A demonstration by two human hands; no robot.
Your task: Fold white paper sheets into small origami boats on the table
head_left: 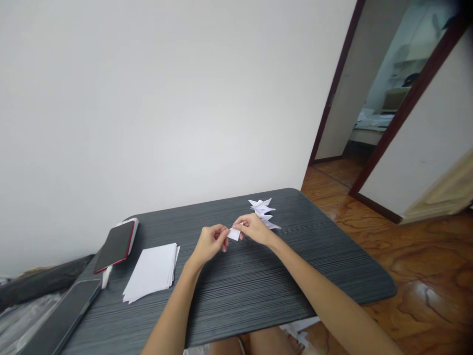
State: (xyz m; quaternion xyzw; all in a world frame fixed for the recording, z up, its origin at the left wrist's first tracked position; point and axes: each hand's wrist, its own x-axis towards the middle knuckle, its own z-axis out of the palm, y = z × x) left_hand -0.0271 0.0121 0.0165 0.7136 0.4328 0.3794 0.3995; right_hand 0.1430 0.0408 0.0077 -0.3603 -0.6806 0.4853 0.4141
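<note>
A small folded piece of white paper (234,234) is held just above the dark table between both hands. My left hand (213,241) pinches its left side with thumb and fingers. On the other side, my right hand (252,228) grips the upper right edge of the paper. Several folded white paper shapes with pointed tips (263,208) lie in a row behind my right hand, which partly hides the nearest ones. To the left of my left hand rests a stack of white paper sheets (153,268).
The dark wood-grain table (236,305) has rounded corners and stands against a white wall. A red-edged phone or tablet (116,246) lies at the left on a white object. Nearer me is another dark device (62,315). White paper scraps (301,328) lie below the table edge.
</note>
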